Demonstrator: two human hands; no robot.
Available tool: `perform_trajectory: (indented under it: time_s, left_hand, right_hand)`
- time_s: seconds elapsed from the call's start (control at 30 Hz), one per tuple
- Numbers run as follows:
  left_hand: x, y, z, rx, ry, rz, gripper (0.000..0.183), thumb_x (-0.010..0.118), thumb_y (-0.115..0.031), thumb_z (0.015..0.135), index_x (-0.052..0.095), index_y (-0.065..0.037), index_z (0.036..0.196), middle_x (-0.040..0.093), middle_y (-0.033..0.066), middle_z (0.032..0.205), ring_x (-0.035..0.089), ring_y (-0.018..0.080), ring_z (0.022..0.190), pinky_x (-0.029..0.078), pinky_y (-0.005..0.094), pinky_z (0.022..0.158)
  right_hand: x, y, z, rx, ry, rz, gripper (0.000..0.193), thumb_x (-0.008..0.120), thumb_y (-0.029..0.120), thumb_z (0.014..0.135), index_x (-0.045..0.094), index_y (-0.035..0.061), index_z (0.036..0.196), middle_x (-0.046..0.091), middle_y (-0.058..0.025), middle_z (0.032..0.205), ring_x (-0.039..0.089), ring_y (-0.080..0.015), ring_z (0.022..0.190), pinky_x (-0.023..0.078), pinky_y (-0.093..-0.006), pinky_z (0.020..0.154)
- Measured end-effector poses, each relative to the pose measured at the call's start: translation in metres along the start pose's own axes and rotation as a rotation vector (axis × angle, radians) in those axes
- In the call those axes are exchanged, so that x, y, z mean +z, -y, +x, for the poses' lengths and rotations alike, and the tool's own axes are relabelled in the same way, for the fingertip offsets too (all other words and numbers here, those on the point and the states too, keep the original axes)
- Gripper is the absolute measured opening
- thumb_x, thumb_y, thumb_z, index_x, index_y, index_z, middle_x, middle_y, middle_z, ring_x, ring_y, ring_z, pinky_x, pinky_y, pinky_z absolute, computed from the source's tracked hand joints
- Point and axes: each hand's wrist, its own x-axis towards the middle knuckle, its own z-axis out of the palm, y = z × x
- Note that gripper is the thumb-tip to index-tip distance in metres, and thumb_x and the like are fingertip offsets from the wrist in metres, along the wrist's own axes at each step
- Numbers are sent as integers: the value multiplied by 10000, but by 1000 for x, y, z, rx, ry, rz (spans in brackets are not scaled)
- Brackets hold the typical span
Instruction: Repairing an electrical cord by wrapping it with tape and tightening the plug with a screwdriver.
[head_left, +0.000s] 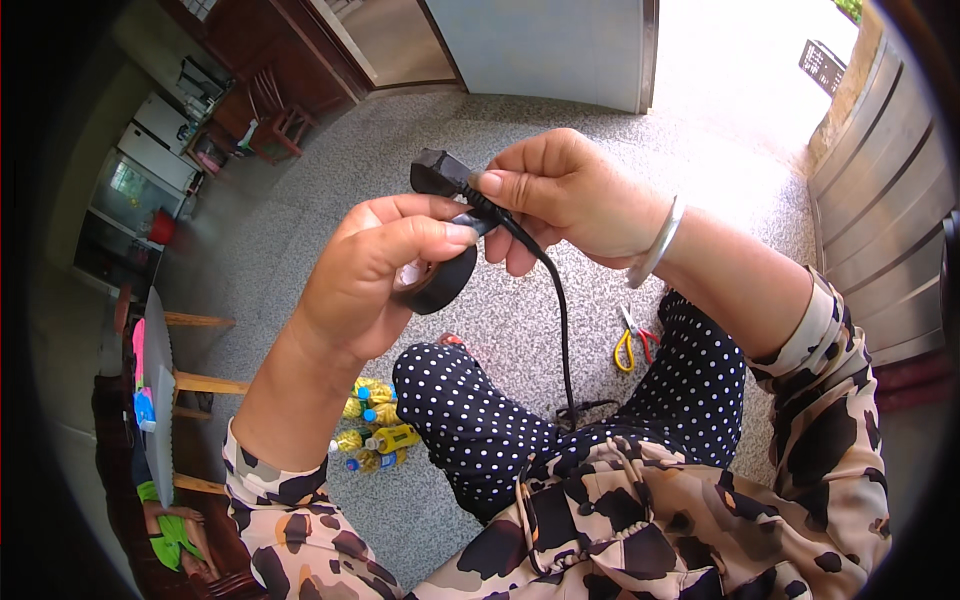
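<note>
My left hand (375,260) is closed around a roll of black electrical tape (445,285), its thumb and forefinger pinching the loose strip by the cord. In my right hand (555,195) the neck of a black power plug (438,172) is pinched between thumb and fingers. From the plug a black cord (560,310) bends down to my lap, where part of it lies. The tape strip meets the cord just below the plug; whether it is stuck on there I cannot tell. Both hands are raised in front of me, close together.
Scissors (628,340) with yellow and red handles lie on the speckled floor (520,300) by my right knee. Several bottles with yellow contents (385,425) stand by my left leg. At left are a table (158,400) and a person in green (172,535); a chair (280,125) stands farther back.
</note>
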Motion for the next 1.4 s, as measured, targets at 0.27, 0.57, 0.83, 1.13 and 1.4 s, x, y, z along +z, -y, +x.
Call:
perform_trajectory:
  time_s: [0.27,0.57,0.83,1.13,1.4]
  left_hand:
    - [5,-5,4,-13,-36,-37,112,599,-71,763,633,29,800,590,16,697,523,57,619,405,182,593]
    - [0,-13,2,-34,-36,32,107,606,-82,759,632,14,801,559,-6,656,490,46,565,383,179,546]
    - [12,-11,4,26,-35,82,164,611,-68,752,618,44,871,554,-15,652,442,24,515,332,152,491]
    - [29,-66,8,260,9,293,266,660,-53,696,619,50,938,616,29,707,442,8,512,301,141,460]
    - [48,-97,-3,333,-16,546,421,688,-45,541,628,16,953,603,2,758,488,29,543,385,162,516]
  right_hand:
    - [6,-2,4,-124,-131,-201,258,557,167,896,575,-74,806,629,-114,687,610,-128,561,506,-236,488]
    - [0,-3,13,-35,24,67,270,563,209,894,595,-59,874,626,-115,813,600,-127,670,536,-257,532]
    - [2,-10,10,-70,-60,391,206,623,129,842,623,-43,956,623,-83,820,564,-128,728,460,-252,640]
    - [6,21,19,-532,21,614,185,610,66,837,609,-36,992,650,-82,915,592,-141,844,442,-285,824]
    - [-15,61,11,-675,288,515,241,629,64,781,622,-6,1012,642,-106,976,579,-175,952,397,-322,933]
